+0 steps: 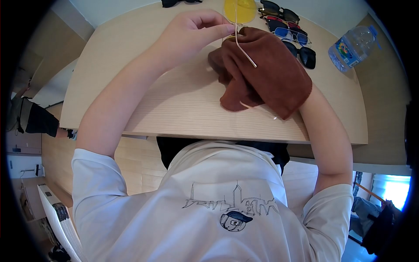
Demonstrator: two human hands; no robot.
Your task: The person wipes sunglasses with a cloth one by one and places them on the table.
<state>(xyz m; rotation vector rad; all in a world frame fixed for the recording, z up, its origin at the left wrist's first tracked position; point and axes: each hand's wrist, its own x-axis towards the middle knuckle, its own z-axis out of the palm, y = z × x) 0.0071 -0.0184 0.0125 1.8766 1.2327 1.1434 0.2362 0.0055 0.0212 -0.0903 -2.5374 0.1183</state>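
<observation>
My left hand (203, 28) pinches the frame of a pair of yellow-lensed glasses (240, 11) between thumb and fingers. One big yellow lens shows above, at the top edge of the view. A thin metal temple slants down across a brown cloth (273, 65), and another thin temple tip pokes out below it. The cloth drapes over my right hand and wraps the other side of the glasses. Only my right wrist (310, 98) shows; the fingers are hidden beneath the folds, bunched with the cloth around the frame.
Several pairs of sunglasses (290, 32) lie in a column at the right back of the wooden table (174, 105). A plastic water bottle (352, 48) lies at the right edge. Dark glasses (181, 2) sit at the far edge. Another person (37, 115) stands at far left.
</observation>
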